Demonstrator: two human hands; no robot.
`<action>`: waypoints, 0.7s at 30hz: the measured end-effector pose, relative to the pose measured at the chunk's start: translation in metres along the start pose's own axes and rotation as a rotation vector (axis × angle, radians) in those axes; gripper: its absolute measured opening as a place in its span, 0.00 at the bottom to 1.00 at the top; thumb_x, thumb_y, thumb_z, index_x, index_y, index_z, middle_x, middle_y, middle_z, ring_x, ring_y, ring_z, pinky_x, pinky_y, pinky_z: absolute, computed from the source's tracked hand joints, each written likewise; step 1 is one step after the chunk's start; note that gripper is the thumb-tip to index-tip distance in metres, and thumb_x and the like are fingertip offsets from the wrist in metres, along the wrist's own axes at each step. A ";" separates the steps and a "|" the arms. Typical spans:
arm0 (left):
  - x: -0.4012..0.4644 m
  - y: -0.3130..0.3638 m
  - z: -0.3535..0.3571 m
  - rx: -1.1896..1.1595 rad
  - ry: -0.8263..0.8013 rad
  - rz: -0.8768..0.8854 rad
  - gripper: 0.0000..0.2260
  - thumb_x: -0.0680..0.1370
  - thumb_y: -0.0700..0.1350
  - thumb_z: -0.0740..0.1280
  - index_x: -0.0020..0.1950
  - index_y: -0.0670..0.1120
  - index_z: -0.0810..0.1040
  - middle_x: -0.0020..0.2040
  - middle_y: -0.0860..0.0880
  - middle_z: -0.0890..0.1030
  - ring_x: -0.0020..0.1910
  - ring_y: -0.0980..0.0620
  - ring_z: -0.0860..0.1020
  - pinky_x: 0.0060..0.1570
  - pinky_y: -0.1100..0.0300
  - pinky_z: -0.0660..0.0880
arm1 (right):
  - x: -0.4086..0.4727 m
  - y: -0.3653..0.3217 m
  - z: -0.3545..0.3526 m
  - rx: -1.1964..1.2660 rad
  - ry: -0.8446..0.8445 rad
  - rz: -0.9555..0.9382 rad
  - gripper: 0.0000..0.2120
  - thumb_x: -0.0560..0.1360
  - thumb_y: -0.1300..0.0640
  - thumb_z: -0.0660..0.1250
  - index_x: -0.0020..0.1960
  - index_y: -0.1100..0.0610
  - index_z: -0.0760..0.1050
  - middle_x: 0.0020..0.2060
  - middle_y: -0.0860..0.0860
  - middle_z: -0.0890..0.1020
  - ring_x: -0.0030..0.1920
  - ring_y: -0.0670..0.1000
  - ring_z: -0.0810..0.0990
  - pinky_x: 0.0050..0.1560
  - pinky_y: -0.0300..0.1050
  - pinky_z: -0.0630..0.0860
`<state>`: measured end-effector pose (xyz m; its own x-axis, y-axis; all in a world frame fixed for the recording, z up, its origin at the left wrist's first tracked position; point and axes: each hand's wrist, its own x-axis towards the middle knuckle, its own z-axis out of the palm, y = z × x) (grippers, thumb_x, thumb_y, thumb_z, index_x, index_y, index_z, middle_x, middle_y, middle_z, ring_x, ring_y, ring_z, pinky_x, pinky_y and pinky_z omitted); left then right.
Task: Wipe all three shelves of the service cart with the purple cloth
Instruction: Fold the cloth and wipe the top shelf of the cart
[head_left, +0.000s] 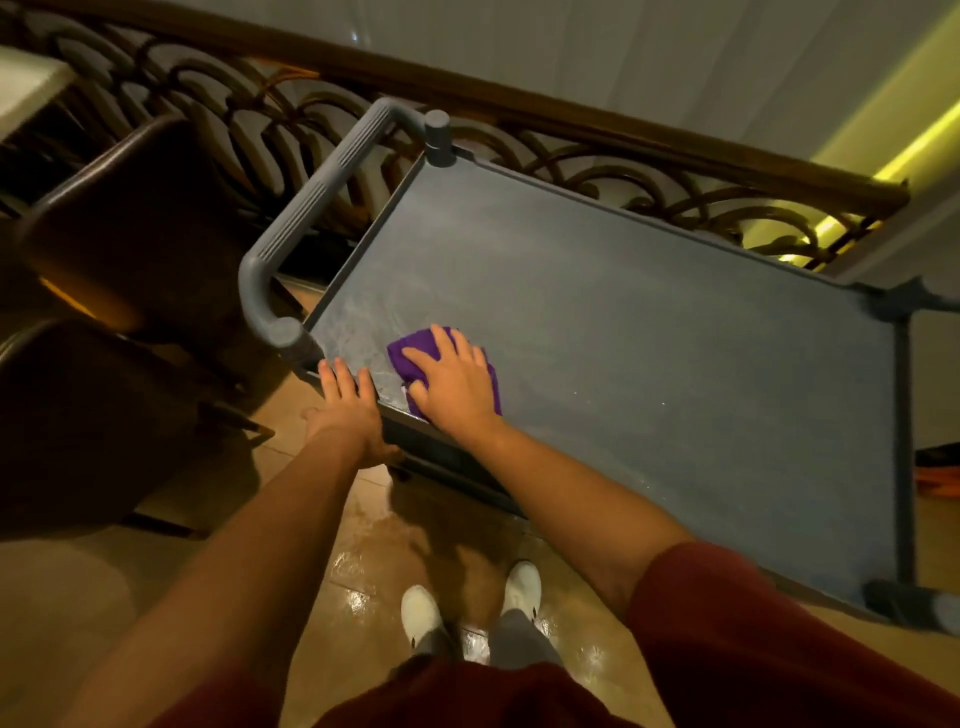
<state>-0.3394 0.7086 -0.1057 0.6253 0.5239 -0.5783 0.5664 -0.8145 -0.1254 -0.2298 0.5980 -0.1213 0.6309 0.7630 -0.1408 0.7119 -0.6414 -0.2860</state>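
Note:
The grey-blue service cart's top shelf (623, 322) fills the middle of the view, with a ribbed grey handle (311, 208) at its left end. The purple cloth (410, 353) lies on the shelf's near left corner. My right hand (452, 379) presses flat on the cloth, fingers spread. My left hand (348, 405) grips the shelf's near rim just left of the cloth, by the handle's base. The two lower shelves are hidden under the top one.
Dark brown chairs (130, 223) stand close to the cart's left. A wooden railing with curled ironwork (571, 140) runs behind the cart. My white shoes (421, 613) stand on a glossy tiled floor in front of it.

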 end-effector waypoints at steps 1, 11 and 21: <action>-0.002 0.003 -0.003 0.000 -0.015 -0.022 0.59 0.68 0.67 0.73 0.80 0.44 0.36 0.81 0.37 0.35 0.78 0.33 0.34 0.74 0.35 0.59 | -0.005 0.009 -0.002 -0.013 0.001 -0.032 0.23 0.78 0.47 0.65 0.72 0.45 0.73 0.78 0.56 0.66 0.74 0.62 0.66 0.72 0.59 0.67; -0.020 0.002 -0.031 0.006 -0.150 0.019 0.60 0.66 0.76 0.65 0.81 0.44 0.39 0.81 0.36 0.39 0.79 0.34 0.39 0.74 0.34 0.49 | -0.122 0.148 -0.039 -0.104 0.077 0.294 0.21 0.77 0.54 0.67 0.70 0.51 0.77 0.72 0.60 0.72 0.60 0.64 0.75 0.59 0.55 0.74; 0.005 0.084 0.002 -0.047 0.033 0.031 0.40 0.79 0.70 0.46 0.80 0.46 0.35 0.80 0.40 0.33 0.78 0.36 0.35 0.75 0.33 0.41 | -0.054 0.079 -0.024 -0.086 0.052 0.114 0.24 0.79 0.49 0.65 0.74 0.43 0.68 0.81 0.57 0.60 0.74 0.64 0.65 0.68 0.61 0.68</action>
<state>-0.2896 0.6422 -0.1202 0.6599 0.5068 -0.5547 0.5704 -0.8185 -0.0691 -0.2003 0.5037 -0.1136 0.7225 0.6813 -0.1176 0.6573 -0.7296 -0.1887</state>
